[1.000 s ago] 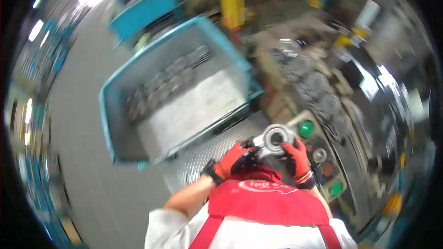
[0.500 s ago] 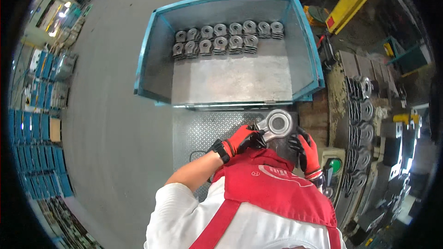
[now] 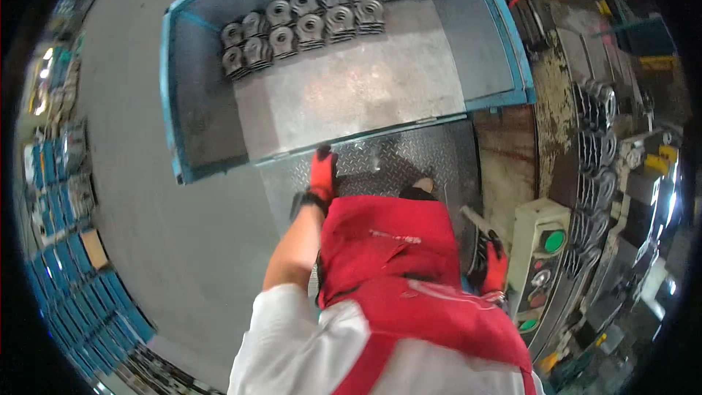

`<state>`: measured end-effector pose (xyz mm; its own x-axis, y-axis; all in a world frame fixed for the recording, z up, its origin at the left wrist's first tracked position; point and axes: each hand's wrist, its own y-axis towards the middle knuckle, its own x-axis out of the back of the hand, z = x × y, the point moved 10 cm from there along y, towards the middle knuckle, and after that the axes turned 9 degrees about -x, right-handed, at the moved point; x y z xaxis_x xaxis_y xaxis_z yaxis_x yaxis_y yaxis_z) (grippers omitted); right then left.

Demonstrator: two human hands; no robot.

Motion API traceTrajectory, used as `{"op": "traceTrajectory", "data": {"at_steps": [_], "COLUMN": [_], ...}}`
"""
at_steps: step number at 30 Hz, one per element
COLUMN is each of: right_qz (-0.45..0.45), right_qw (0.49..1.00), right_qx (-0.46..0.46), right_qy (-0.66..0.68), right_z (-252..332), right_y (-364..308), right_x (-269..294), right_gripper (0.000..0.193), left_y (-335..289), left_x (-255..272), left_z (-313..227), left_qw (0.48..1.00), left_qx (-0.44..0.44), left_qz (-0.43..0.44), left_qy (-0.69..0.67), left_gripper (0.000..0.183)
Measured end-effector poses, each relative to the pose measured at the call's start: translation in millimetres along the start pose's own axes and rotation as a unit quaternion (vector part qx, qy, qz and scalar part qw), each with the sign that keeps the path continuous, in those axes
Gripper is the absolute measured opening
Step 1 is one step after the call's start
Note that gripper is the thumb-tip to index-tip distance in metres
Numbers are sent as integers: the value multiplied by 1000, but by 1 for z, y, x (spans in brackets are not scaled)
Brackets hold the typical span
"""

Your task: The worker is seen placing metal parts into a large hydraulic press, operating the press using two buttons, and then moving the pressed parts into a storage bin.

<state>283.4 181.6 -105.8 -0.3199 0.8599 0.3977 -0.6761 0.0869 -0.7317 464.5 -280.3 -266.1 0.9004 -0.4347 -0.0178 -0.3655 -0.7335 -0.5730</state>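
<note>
My left hand (image 3: 323, 175), in a red glove with black fingers, reaches forward just short of the front edge of a blue-framed metal bin (image 3: 351, 137). Nothing shows in it, and its fingers are mostly hidden beneath the hand. Low at my right side, beside a control box (image 3: 537, 249), my right hand (image 3: 494, 262) is closed on a metal ring part (image 3: 477, 219). That part is seen nearly edge-on and is partly hidden by the glove and my apron. Inside the bin, ring-ended metal parts (image 3: 310, 29) stand in two rows of stacks along the far side.
More ring parts (image 3: 598, 150) stand in a line on the bench at right. Green buttons (image 3: 554, 241) are on the control box. A diamond-plate platform (image 3: 373, 157) lies between me and the bin. Blue containers (image 3: 95, 285) line the far left beyond the grey floor.
The ring part has left my left hand and now shows at my right hand, lower at the right. My left hand moved left and forward. The view has turned, and the bin appears closer.
</note>
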Motion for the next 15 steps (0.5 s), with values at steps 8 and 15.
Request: {"op": "traceTrajectory", "data": {"at_steps": [8,15], "right_qz": [78,251], "right_qw": [991,947], "right_qx": [-55,-45], "right_qy": [-94,-195], "right_z": [-71,-73], "right_y": [22,1], "right_x": [-144,-178], "right_gripper": [41,40], "left_y": [-30,-195], "left_x": [108,293], "left_z": [38,78], "left_qw": [991,958], "left_qx": [61,86], "left_qz": [49,-225], "left_qy": [109,153], "left_gripper": [38,37]}}
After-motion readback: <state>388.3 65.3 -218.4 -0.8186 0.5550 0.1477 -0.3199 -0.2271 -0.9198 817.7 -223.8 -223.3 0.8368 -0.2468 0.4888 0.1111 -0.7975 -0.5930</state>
